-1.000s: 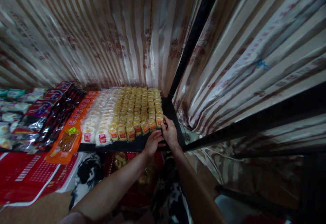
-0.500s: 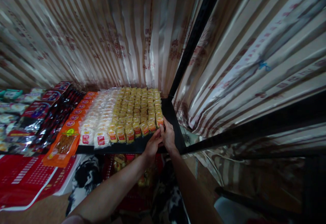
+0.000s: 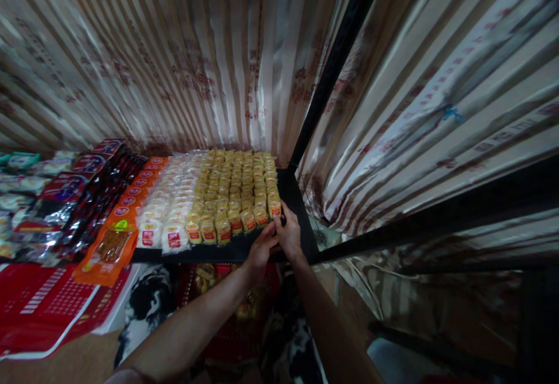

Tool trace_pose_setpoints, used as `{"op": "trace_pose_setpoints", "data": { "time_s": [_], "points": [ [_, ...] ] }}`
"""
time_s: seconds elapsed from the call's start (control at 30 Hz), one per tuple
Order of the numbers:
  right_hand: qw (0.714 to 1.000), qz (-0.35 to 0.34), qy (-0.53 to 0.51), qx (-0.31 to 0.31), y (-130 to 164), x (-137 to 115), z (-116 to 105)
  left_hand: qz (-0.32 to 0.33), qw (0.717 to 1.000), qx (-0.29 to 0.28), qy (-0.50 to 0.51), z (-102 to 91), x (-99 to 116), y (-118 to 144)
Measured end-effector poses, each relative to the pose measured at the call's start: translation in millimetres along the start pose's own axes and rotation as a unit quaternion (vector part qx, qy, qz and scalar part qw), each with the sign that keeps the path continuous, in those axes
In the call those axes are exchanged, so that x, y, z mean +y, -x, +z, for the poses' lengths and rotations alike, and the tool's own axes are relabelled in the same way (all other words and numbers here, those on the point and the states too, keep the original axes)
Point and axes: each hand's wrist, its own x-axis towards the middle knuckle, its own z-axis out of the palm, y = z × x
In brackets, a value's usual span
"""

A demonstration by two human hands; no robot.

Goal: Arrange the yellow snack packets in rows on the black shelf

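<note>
Rows of small yellow-wrapped snack packets (image 3: pixel 236 198) stand packed on a black shelf (image 3: pixel 236 249). My right hand (image 3: pixel 289 234) is at the front of the rightmost row, its thumb and fingers closed about the lower right edge of the front snack packet (image 3: pixel 273 204). Just left of it, my left hand (image 3: pixel 262 248) has its fingers drawn together, the tips meeting the right thumb below that packet. Whether anything sits inside the left fingers is hidden. White-wrapped packets (image 3: pixel 174 237) adjoin the yellow rows on their left.
Orange snack bags (image 3: pixel 112 247) and dark red bags (image 3: pixel 63 189) lie farther left, the front orange one overhanging the shelf edge. A black upright post (image 3: pixel 325 84) rises at the shelf's back right corner. Striped plastic sheeting (image 3: pixel 209 52) hangs behind. Red crates (image 3: pixel 43 308) are below.
Almost nothing differs. Both hands stay at the front of the rightmost row, with only a slight shift of the fingers.
</note>
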Motion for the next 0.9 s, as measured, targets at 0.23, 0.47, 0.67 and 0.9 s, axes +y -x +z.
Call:
{"op": "trace_pose_setpoints", "data": {
  "time_s": [0.23,0.47,0.67,0.9],
  "points": [
    [0.999,0.027,-0.017,0.012,-4,1,5,-0.005,1.000,-0.005,0.020,1.3,-2,-1],
    [0.999,0.029,-0.032,0.016,-12,-3,9,-0.008,1.000,-0.009,0.022,-0.8,-3,1],
    [0.999,0.031,0.004,0.018,-9,-2,8,-0.006,0.999,-0.025,0.027,-5.1,-6,-1],
    [0.999,0.027,-0.010,0.015,-9,0,6,-0.007,0.999,-0.031,0.008,-7.7,-4,3]
  ]
}}
